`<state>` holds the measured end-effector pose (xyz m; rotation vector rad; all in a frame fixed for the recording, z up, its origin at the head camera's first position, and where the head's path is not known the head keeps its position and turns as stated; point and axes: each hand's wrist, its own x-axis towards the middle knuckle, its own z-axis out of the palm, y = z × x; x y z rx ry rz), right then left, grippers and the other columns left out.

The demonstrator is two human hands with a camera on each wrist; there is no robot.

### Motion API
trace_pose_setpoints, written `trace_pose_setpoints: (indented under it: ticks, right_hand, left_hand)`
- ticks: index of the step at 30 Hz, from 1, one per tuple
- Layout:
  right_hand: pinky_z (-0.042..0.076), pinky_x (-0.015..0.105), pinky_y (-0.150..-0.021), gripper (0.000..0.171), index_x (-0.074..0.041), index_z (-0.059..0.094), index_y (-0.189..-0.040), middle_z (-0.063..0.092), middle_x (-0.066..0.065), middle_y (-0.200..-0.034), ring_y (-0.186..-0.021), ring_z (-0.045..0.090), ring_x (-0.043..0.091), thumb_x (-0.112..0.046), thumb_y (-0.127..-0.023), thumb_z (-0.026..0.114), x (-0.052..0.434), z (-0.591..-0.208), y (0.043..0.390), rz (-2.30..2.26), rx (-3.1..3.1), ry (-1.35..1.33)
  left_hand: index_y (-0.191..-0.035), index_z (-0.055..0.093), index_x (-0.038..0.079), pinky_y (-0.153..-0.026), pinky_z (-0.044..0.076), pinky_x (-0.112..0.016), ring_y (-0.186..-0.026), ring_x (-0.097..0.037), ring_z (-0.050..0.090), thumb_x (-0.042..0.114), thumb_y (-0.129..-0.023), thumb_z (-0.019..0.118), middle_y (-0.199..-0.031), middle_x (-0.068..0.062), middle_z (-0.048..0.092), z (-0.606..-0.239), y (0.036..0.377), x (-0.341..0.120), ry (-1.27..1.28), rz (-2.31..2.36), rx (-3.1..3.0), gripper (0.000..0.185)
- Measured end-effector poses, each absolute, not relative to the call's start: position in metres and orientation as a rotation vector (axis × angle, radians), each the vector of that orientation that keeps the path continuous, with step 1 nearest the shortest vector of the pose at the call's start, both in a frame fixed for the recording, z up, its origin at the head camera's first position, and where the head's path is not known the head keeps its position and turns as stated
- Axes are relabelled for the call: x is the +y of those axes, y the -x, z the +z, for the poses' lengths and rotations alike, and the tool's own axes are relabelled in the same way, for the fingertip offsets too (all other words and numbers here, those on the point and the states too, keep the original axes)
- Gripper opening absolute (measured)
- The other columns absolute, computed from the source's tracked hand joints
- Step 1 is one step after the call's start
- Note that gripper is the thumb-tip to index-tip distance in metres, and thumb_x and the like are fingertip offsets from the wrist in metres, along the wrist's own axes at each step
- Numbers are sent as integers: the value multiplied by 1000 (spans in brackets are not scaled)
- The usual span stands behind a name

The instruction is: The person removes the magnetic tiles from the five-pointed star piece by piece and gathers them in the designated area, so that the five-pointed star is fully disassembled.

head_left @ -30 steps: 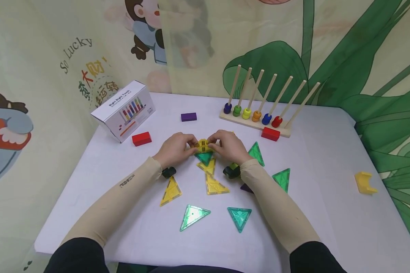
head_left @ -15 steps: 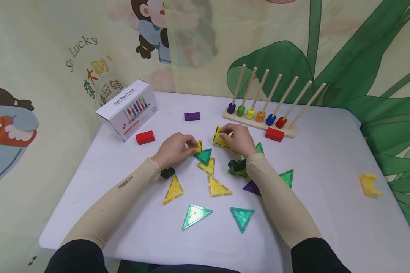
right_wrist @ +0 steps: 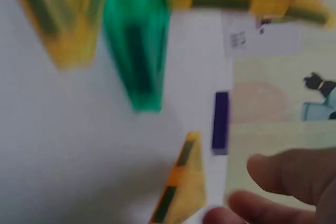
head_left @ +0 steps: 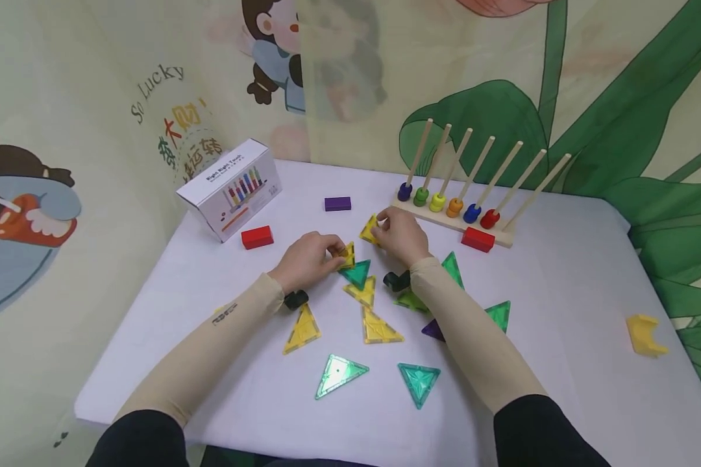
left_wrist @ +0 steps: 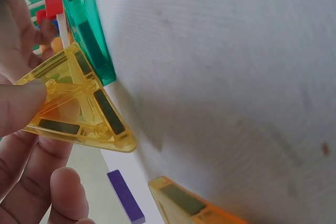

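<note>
In the head view my left hand (head_left: 309,259) pinches a translucent yellow triangular magnetic tile (left_wrist: 79,103) between thumb and fingers, tilted up off the table. Close by its lower edge is a green triangular tile (head_left: 357,274), followed by two more yellow tiles, one (head_left: 362,290) touching or near the green and another (head_left: 380,326) below. My right hand (head_left: 405,235) is beside a second yellow triangular tile (right_wrist: 184,182); in the right wrist view its fingers (right_wrist: 283,171) are spread and apart from that tile. The right wrist view is blurred.
Loose triangular tiles lie nearer: yellow (head_left: 302,329), light green (head_left: 339,376), teal (head_left: 419,383). Behind stand a white box (head_left: 233,188), a peg rack (head_left: 452,217), red blocks (head_left: 257,237) (head_left: 478,239) and a purple block (head_left: 337,203). A yellow arch-shaped block (head_left: 644,335) is far right.
My hands have separated: the right one pulled its yellow tile away from the left's, set it down behind and let go. The left hand keeps hold of its yellow tile. The head view shifted slightly.
</note>
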<state>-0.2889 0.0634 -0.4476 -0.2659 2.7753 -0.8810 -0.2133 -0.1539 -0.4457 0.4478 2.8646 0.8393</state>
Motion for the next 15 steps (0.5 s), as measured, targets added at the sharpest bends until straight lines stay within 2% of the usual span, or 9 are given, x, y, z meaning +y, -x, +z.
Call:
trace_pose_setpoints:
  ticks: [4,10,15]
  right_hand:
    - [51,36,-74,33,-16,71,-123,71,7,-106,-89,62,23,-38,-99,68,65,-442,271,-764,2663,464]
    - [54,43,-93,57,-20,69,-127,66,5,-124,-106,61,23,-51,-82,85,56,-443,252,-586,2618,574]
    - [53,41,-91,56,-16,70,-120,68,4,-118,-102,59,23,-51,-79,88,54,-450,247,-581,2631,578]
  left_hand:
    - [-116,74,17,-85,49,-36,-94,-21,58,27,-98,73,-107,0,76,-442,213,-155,-441,829,2868,21]
    - [-119,73,16,-87,49,-37,-96,-22,58,29,-98,73,-110,-1,75,-438,213,-157,-402,839,2862,24]
    - [-117,73,16,-83,47,-35,-93,-22,58,29,-98,72,-108,-2,76,-439,212,-162,-395,870,2865,23]
